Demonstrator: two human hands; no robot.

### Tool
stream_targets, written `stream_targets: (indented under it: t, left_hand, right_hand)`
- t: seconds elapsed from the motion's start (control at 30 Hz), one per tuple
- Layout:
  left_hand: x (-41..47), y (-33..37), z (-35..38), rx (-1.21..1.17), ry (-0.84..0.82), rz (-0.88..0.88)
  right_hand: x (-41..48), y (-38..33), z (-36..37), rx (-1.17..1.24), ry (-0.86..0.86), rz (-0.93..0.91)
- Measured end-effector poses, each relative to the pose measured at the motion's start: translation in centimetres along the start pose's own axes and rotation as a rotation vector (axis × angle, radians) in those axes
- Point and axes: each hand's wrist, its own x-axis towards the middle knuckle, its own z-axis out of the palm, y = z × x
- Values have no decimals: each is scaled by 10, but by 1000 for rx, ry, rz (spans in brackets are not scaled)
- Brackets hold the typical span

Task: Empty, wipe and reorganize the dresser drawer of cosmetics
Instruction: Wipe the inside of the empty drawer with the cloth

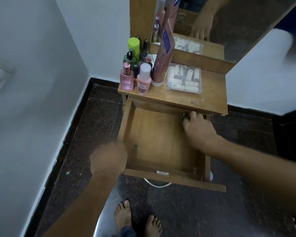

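At the left front corner of the pulled-out drawer (152, 139), a blurred left hand (108, 159), fingers curled, grip impossible to tell. Above on the dresser top (212, 98), bottles (135, 71), a pink tube (161, 65) and a clear box (184, 79). In the drawer's far right corner, right hand (199, 130) pinching a small dark object (184, 116).

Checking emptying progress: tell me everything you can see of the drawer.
The drawer is light-brown wood, a shallow box pulled out from under the dresser top. Its floor looks bare but for a small dark object in the back right corner, which the right hand seems to pinch. The blurred left hand is at its left wall near the front. A metal loop handle hangs below the front panel.
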Motion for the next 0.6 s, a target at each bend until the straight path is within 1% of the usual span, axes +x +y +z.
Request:
stream_targets:
  t: [0.07, 0.13, 0.2, 0.23, 0.33, 0.4, 0.47, 0.53, 0.6]
  left_hand:
    - [0, 0, -1, 5, 0, -5]
    - [-1, 1, -3, 15, -5, -1]
    - [-1, 2, -3, 15, -7, 8]
    - [-1, 1, -3, 13, -4, 10]
    - [-2, 1, -1, 11, 11, 9]
    - [-2, 2, -1, 3, 14, 8]
    - [-2, 2, -2, 7, 17, 11]
    - [-2, 2, -3, 18, 7, 17]
    - [-2, 3, -5, 36, -13, 27]
  right_hand:
    - [-13, -13, 2, 447, 44, 201]
    - [-25, -33, 11, 705, 109, 375]
    - [-29, -53, 22, 835, 180, 549]
    - [-29, -61, 29, 866, 189, 630]
    - [-21, -76, 45, 937, 129, 812]
    - [-11, -78, 49, 1024, 133, 878]
    - [5, -76, 47, 1153, 191, 919]
    - [25, -75, 37, 1237, 205, 880]
    - [43, -80, 27, 1249, 185, 772]
